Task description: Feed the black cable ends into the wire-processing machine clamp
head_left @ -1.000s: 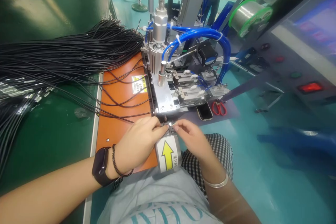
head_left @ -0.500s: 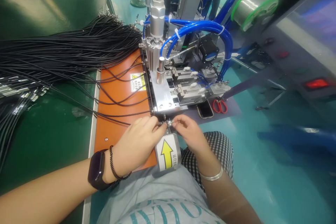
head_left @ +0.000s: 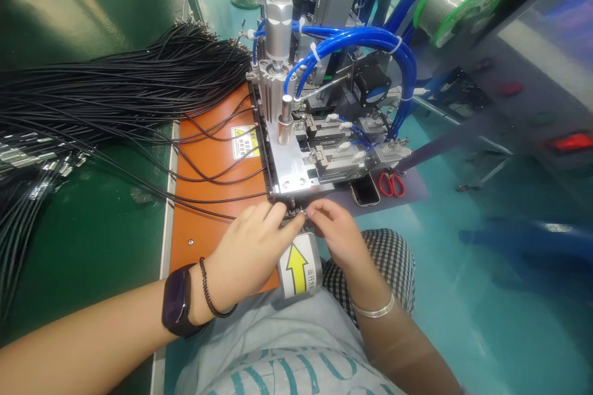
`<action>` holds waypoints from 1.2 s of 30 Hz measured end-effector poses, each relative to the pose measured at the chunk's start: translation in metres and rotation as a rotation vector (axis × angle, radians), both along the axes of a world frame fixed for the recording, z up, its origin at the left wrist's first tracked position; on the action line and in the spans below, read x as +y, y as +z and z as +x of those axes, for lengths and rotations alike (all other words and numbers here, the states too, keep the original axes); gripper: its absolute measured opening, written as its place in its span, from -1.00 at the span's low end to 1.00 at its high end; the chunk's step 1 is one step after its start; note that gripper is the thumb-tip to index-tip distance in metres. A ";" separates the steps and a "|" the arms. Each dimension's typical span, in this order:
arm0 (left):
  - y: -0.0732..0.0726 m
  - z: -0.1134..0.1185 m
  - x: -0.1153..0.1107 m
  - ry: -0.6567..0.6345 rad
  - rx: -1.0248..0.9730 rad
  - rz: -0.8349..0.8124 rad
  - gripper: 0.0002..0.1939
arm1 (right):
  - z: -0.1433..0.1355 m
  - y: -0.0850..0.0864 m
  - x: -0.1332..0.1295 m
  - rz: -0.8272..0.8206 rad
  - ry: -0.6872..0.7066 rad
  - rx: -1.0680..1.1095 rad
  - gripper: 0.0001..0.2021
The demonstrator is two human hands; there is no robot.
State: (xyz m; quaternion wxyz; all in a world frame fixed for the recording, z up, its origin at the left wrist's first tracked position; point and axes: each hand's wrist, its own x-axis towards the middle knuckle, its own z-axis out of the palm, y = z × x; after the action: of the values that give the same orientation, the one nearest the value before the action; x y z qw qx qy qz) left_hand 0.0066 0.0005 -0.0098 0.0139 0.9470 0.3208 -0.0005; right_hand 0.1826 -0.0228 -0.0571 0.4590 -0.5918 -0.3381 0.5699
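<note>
My left hand [head_left: 252, 247] is closed near the front end of the machine [head_left: 290, 163], its thumb stretched toward a small metal connector end [head_left: 303, 212]. The fingertips of my right hand [head_left: 336, 231] are pinched at that same small metal part. A black cable [head_left: 217, 216] runs over the orange board [head_left: 197, 262] and passes under my left hand. Below the fingertips is a white plate with a yellow arrow [head_left: 296, 268]. What my left fingers hold is hidden.
A large bundle of black cables [head_left: 115, 86] lies on the left. Blue air hoses [head_left: 370, 40] arch over the machine. A phone [head_left: 364, 191] and red scissors [head_left: 391, 184] lie to its right. A wire spool [head_left: 456, 3] is at upper right.
My left thumb has moved right and reaches the small metal part at my right fingertips. The whole view has shifted slightly.
</note>
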 end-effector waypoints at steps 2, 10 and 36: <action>0.002 0.002 -0.001 0.027 0.011 -0.005 -0.46 | -0.002 -0.004 0.002 -0.029 -0.007 0.026 -0.83; 0.000 -0.001 0.003 -0.009 -0.052 -0.024 -0.61 | 0.001 -0.009 0.003 -0.032 -0.009 0.175 -0.82; 0.010 -0.006 -0.019 0.097 0.137 0.074 -0.65 | 0.091 -0.030 -0.050 -0.163 -0.183 -0.487 -0.67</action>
State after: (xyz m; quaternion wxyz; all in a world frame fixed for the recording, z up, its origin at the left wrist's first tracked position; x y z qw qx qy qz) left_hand 0.0009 -0.0187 0.0005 -0.0431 0.9280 0.3663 -0.0527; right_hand 0.2737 -0.0726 -0.0874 0.3644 -0.7746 -0.3366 0.3924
